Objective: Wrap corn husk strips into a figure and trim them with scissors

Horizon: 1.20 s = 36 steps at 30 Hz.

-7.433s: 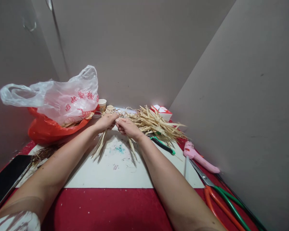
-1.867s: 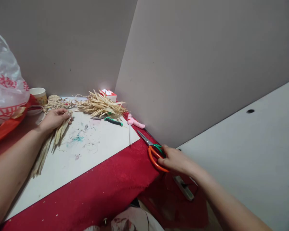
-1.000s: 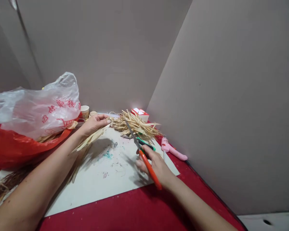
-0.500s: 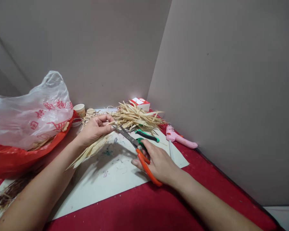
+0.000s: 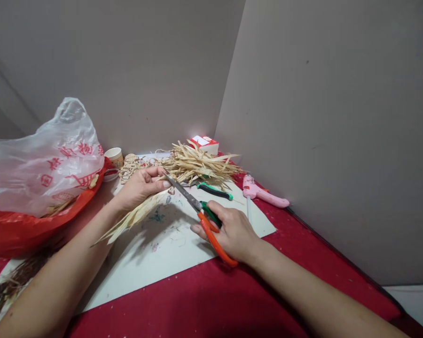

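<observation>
Between the thumb and fingers of my left hand (image 5: 143,187) is a small bundle of pale dried leaf strips (image 5: 136,215), whose loose ends fan down toward my forearm. My right hand (image 5: 234,232) grips scissors (image 5: 211,230) with one orange and one green handle. Their blades look closed or nearly so, and the tips lie beside my left fingertips at the bundle's top end. A small knotted bit (image 5: 171,190) shows just under the blades. The exact contact between blade and strips is too small to make out.
Behind my hands lies a heap of dried strips (image 5: 204,164), with green-and-black handled pliers (image 5: 215,191) before it. A pink glue gun (image 5: 264,193) rests at right by the wall. A plastic bag in a red container (image 5: 74,220), a paper cup (image 5: 114,157) and a red-white box (image 5: 205,144) stand around.
The scissor blades have come together from a slightly parted position. My left hand keeps its hold on the bundle, and the view has shifted slightly.
</observation>
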Each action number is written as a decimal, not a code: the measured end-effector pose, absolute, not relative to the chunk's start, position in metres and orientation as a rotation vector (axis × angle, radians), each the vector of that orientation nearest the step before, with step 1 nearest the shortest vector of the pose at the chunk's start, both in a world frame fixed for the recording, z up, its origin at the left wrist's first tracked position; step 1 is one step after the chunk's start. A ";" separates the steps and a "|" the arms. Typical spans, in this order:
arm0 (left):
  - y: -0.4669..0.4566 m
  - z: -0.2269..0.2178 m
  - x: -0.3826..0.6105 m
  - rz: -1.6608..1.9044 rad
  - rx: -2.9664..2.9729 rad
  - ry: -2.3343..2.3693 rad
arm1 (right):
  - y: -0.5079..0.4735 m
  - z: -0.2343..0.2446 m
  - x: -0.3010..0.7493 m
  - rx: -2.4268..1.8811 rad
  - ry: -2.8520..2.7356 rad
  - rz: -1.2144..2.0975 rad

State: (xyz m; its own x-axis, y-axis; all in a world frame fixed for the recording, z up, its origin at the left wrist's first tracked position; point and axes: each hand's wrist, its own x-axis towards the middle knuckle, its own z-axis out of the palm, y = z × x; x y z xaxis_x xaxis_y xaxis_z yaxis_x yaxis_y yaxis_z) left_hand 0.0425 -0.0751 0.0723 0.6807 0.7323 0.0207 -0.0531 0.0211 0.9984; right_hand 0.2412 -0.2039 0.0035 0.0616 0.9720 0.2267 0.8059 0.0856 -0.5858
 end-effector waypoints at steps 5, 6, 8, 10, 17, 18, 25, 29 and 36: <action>-0.078 0.076 0.042 0.636 1.409 0.611 | -0.204 0.006 0.242 -1.737 -1.758 0.298; -0.077 0.076 0.041 0.624 1.409 0.617 | -0.204 0.006 0.242 -1.737 -1.759 0.277; -0.076 0.076 0.040 0.601 1.409 0.630 | -0.203 0.004 0.242 -1.743 -1.770 0.237; -0.073 0.075 0.038 0.581 1.412 0.640 | -0.203 0.001 0.243 -1.759 -1.791 0.202; -0.059 0.065 0.033 0.501 1.455 0.622 | -0.200 -0.004 0.241 -1.885 -1.879 0.162; -0.058 0.063 0.033 0.488 1.465 0.617 | -0.200 -0.003 0.241 -1.897 -1.894 0.167; -0.050 0.051 0.035 0.416 1.555 0.597 | -0.201 0.001 0.237 -1.970 -1.945 0.192; -0.045 0.048 0.033 0.340 1.631 0.651 | -0.202 0.001 0.234 -2.040 -1.962 0.151; -0.023 0.047 0.006 0.152 1.985 0.886 | -0.202 0.002 0.232 -2.144 -2.045 0.123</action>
State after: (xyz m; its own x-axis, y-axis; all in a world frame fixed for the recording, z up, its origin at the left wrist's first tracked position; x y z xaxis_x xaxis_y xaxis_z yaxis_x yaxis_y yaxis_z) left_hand 0.0064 -0.0230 0.0465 0.7326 0.6392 -0.2339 0.5250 -0.3118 0.7920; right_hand 0.2317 -0.2020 0.0021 0.0530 0.9967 0.0611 0.9822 -0.0410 -0.1831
